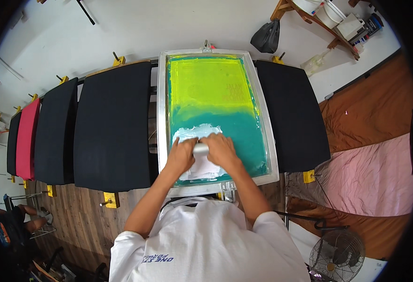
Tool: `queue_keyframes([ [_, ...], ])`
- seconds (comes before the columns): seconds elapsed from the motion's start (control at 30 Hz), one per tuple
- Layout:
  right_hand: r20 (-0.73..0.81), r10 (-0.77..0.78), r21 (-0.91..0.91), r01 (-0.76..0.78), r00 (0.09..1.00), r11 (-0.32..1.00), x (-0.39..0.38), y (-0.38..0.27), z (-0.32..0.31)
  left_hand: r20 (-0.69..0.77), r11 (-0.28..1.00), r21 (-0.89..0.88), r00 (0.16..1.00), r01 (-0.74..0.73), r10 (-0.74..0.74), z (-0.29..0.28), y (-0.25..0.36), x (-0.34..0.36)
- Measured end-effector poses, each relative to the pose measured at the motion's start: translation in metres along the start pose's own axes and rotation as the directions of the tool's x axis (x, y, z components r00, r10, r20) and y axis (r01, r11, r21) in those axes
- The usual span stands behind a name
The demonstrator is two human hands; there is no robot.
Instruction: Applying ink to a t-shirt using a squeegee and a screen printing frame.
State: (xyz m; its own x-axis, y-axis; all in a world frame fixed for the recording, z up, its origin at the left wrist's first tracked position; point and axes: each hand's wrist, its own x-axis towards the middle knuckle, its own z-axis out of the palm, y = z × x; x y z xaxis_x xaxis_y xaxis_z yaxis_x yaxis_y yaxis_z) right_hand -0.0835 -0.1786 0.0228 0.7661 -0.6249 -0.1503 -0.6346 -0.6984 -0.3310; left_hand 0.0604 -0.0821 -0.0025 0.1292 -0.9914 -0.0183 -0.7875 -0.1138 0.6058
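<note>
Two-handed, clasping a pale handle point(201, 150) in curled left hand point(182, 155) and right hand point(221, 149), with the frame point(162, 103) below; apparently partway through spreading white paint point(194, 132) around the grip, leaving yellow-green mesh point(202, 87) beyond uncovered.

Left hand point(182, 155) and right hand point(220, 149) hide a white handle's ends point(200, 150), blurry from here | white tub point(307, 5) cropped at top edge
</note>
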Motion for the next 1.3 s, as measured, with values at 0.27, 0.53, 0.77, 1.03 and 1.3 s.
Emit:
queue_keyframes([
  [0.27,-0.006,0.023,0.033,-0.022,1.000,0.999,-0.001,0.004,0.016,-0.031,0.997,0.046,0.997,-0.069,0.071,0.006,-0.004,0.000],
  [0.53,-0.027,0.003,0.102,0.000,1.000,0.995,-0.091,-0.022,0.033,0.084,0.996,0.078,0.996,-0.042,0.036,0.024,0.028,-0.083],
  [0.77,0.120,-0.002,0.102,-0.011,0.993,0.995,-0.090,-0.025,0.011,0.208,1.000,-0.004,0.978,0.025,-0.023,0.006,0.037,-0.085],
  [1.03,0.002,-0.026,-0.028,0.026,1.000,0.999,0.007,0.006,0.001,-0.032,1.000,0.022,0.999,-0.002,0.003,0.003,-0.003,0.004],
  [1.3,-0.014,-0.026,0.087,0.027,1.000,0.996,-0.069,-0.014,0.025,0.033,0.989,0.135,0.998,-0.057,0.053,0.030,0.019,-0.069],
])
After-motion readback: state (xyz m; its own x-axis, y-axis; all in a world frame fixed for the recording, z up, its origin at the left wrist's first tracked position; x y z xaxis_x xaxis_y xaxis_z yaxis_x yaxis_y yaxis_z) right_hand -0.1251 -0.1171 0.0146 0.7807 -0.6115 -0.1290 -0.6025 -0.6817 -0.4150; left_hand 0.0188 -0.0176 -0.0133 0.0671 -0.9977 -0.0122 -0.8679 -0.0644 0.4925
